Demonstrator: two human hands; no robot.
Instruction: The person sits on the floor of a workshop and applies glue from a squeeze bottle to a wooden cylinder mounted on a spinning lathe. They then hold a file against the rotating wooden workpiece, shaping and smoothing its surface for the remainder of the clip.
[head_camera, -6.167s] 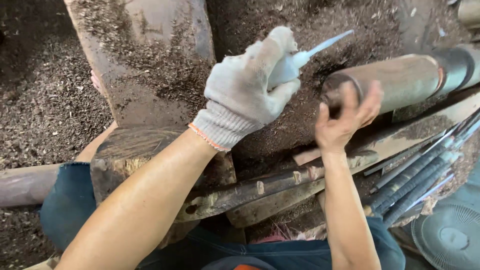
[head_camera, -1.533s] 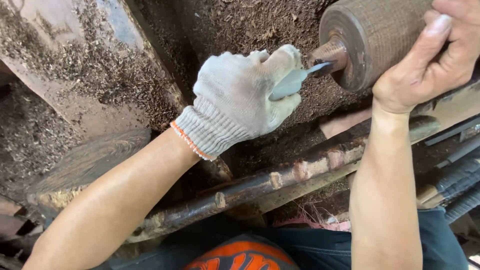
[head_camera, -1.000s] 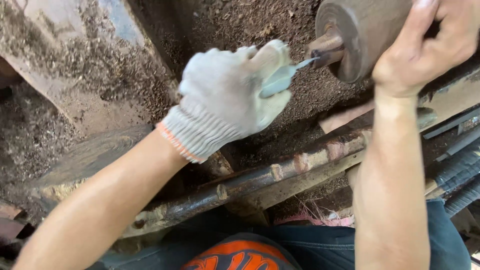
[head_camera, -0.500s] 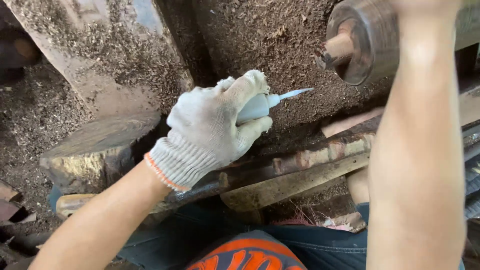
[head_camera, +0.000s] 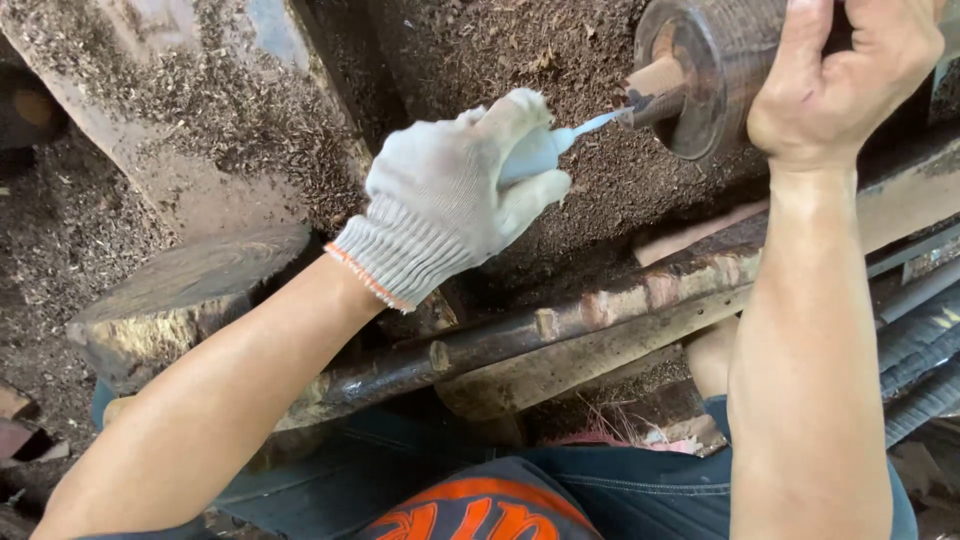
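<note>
Brown wood roll (head_camera: 725, 70) with a peg, upper right.
Gloved left hand (head_camera: 460, 195) squeezes a white bottle (head_camera: 535, 152), mostly hidden; bare right hand (head_camera: 850, 75) grips the roll, cut off by the frame.

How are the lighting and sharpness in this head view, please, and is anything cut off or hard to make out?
Head view: soft, even daylight with no glare; the gloved left hand and its pale tool are sharp. The bare right hand and the wooden cylinder are cropped by the top edge. Deep shadow under the rusty bar hides detail, and the near forearms look enlarged by the wide lens.
</note>
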